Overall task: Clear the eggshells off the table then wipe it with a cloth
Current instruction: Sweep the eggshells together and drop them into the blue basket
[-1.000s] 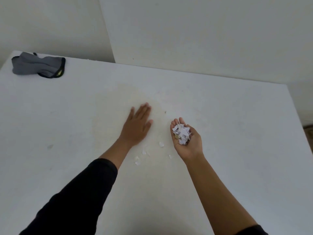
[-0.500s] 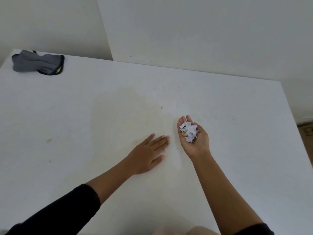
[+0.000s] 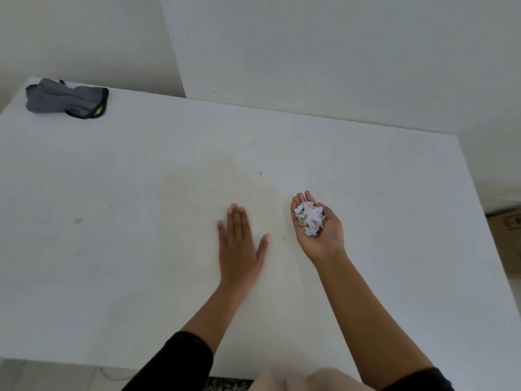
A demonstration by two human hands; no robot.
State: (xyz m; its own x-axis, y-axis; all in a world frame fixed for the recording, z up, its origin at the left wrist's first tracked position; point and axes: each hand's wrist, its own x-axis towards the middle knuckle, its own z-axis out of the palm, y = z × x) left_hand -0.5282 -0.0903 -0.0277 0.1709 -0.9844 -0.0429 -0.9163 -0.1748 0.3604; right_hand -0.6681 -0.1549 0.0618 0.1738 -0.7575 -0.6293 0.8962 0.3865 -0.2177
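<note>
two hands lie over the white table (image 3: 112,277), and the table serves as the landmark for all that follows. nearest the table's front edge, two forearms come in from below, each with a dark sleeve (image 3: 174,362) pushed up toward the elbow. above the middle of the table the left hand (image 3: 239,249) is spread palm down, fingers straight and together, thumb out to the side; it looks flat on or just over the surface, and which of the two cannot be told. just beside it, also about mid-table, the right hand (image 3: 318,230) is turned palm up and cupped, its fingers gently curved around a heap of white eggshells (image 3: 310,218) with a bit of yellowish matter among them. between the two hands a tiny white fleck (image 3: 256,231) sits on the table, beside the left hand's fingers. beyond the hands a faint yellowish stain (image 3: 203,187) spreads across the table's middle. farthest off, at the table's far left corner, a crumpled grey cloth (image 3: 66,98) with a dark trim lies well apart from both hands. behind the table stands a pale wall (image 3: 310,52).
</note>
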